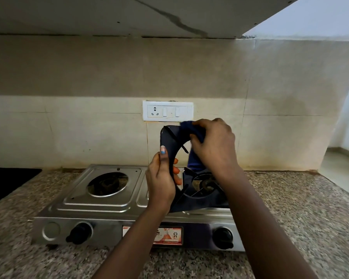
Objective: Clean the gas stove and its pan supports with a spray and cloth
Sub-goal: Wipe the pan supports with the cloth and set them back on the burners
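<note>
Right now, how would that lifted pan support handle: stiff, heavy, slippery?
The pan support probably stays rigid: gripped at one end by the left hand, it keeps its shape. Likely metal, fairly heavy. The cloth in the right hand droops, so floppy.

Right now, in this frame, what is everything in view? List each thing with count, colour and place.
Two-burner stainless steel gas stove: one, silver, on the counter, centre.
Black round control knobs: two, on the stove's front panel, left and right.
Dark metal pan support held up: one, black, above the stove, in the left hand's grip.
Second dark pan support: one, black, on the right burner.
Dark blue cloth: one, pressed on the raised support by the right hand.
Speckled granite counter: one, brown-grey, under the stove.
White wall socket plate with switches: one, on the wall behind.
Black flat object: one, far left, cut off by the frame.
Left hand: grips the raised support.
Right hand: grips the cloth.
</note>
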